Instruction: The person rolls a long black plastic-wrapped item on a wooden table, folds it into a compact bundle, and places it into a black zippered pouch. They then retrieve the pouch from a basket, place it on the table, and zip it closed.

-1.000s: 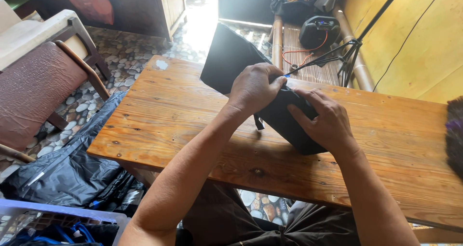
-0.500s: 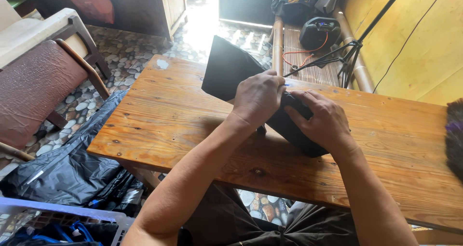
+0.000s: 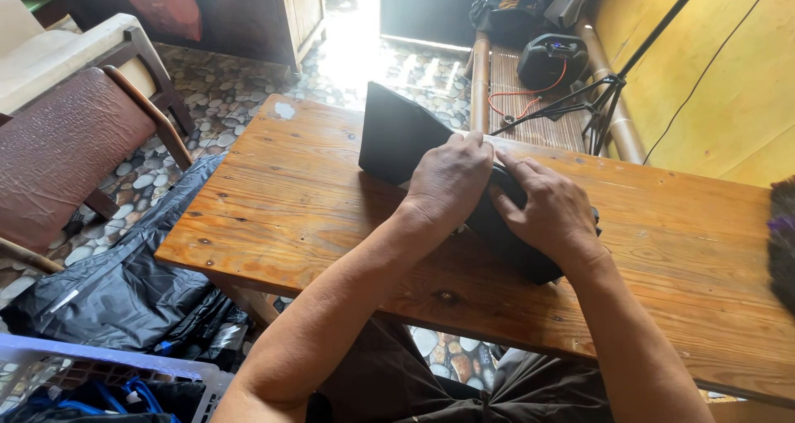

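While bright light comes in from the far doorway, a big brown wooden plank desk [image 3: 315,199] fills the middle of the view. On the pebble floor [image 3: 215,108] to the left stands a dark red padded chair with a wooden frame [image 3: 66,149]. Below the chair, a crumpled black plastic sheet [image 3: 116,290] lies on the floor, right beside the desk. A yellow wall [image 3: 729,75] runs along the right side.

A flat black cloth bag [image 3: 397,137] lies on the desk, near its far edge. One end of the bag sticks up and out to the left, and the other end is under the person's hands. The left hand [image 3: 451,178] rests on top of the bag with its fingers [image 3: 472,141] bent down over the far edge, pressing the bag. The right hand [image 3: 551,207] lies flat on the bag just beside the left hand, and its fingers [image 3: 513,162] are spread out and pushing down. The two hands touch each other. Both hands seem to press on the bag more than grab it, but their undersides are hidden.

Behind the desk, a black tripod stand [image 3: 596,108] leans by the wall. A small black round speaker [image 3: 551,58] sits on a bamboo bench [image 3: 513,91] with a thin red cord [image 3: 513,100] near it. A light purple plastic basket [image 3: 108,365] shows in the bottom left corner. A dark fuzzy thing [image 3: 781,241] peeks in at the right edge of the desk.
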